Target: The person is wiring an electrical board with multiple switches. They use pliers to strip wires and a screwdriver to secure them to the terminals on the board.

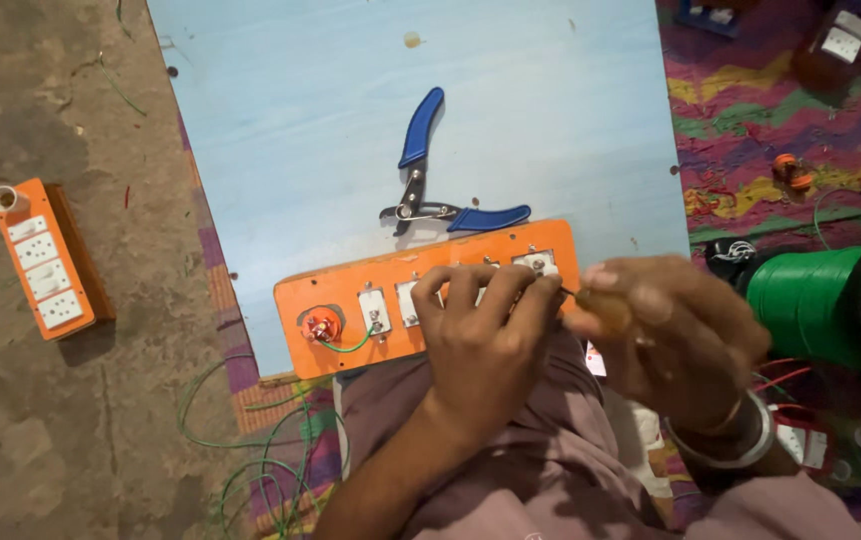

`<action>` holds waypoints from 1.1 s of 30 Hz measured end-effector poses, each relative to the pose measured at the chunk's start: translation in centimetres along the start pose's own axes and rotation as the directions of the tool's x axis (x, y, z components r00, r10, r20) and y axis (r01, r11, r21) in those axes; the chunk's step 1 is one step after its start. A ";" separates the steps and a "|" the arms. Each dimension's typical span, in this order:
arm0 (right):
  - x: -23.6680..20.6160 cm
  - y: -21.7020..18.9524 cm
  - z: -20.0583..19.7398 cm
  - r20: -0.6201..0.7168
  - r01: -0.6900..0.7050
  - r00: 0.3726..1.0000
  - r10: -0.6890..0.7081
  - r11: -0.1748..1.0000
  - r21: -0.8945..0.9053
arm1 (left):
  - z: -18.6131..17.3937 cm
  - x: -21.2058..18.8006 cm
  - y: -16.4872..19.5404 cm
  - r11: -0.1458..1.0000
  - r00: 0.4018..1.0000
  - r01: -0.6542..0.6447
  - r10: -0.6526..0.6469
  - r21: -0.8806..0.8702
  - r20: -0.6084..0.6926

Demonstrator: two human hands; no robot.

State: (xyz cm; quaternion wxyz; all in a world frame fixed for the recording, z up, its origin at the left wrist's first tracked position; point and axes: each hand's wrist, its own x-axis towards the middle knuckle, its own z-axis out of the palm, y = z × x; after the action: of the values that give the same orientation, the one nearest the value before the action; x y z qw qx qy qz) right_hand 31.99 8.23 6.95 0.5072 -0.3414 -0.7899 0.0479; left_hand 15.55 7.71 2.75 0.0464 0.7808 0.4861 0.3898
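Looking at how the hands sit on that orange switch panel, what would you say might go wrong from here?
The right hand drives a screwdriver toward the left hand's fingers pressed on the orange panel; a slip could jab them. The panel overhangs the blue board's edge above the lap, so it may tip. The loose green wire at the panel's round fitting could snag.

left hand (485, 345) covering part of the orange switch board (350, 300), screwdriver (600, 308) tip hidden, green wire spool (810, 300) partly hidden
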 end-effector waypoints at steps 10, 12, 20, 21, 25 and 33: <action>-2.0 0.2 -1.8 0.389 -0.068 0.918 0.075 0.997 -0.030 | -0.2 0.3 -0.2 0.997 0.996 -0.043 0.038 0.065 0.085; -2.7 -0.2 -1.4 0.277 0.084 0.958 -0.076 0.996 -0.016 | 0.5 -0.1 -0.1 0.998 0.990 -0.066 0.067 -0.012 0.124; 0.5 -2.4 -2.0 -0.065 -0.083 0.995 0.080 0.996 -0.030 | 2.2 -0.9 -0.5 0.978 0.988 -0.130 0.141 0.163 -0.058; 1.1 -2.5 -2.6 -0.036 -0.078 0.996 0.078 0.997 0.005 | 2.1 -0.8 -0.6 0.975 0.988 -0.136 0.147 0.174 -0.049; 3.3 -0.6 -5.0 0.128 -0.046 0.992 0.010 0.959 0.281 | 2.1 0.3 -1.3 0.965 0.976 -0.211 0.216 0.152 -0.012; 2.4 6.0 -0.7 0.564 -0.556 0.817 -0.118 0.093 0.826 | 1.6 0.1 -1.3 0.960 0.974 -0.224 0.216 0.170 0.061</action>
State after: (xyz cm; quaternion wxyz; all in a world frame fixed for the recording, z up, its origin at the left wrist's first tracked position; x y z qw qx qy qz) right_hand 34.86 14.04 6.59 0.3639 -0.0172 -0.5928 0.7182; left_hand 15.68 9.00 1.14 -0.0563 0.8390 0.4277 0.3315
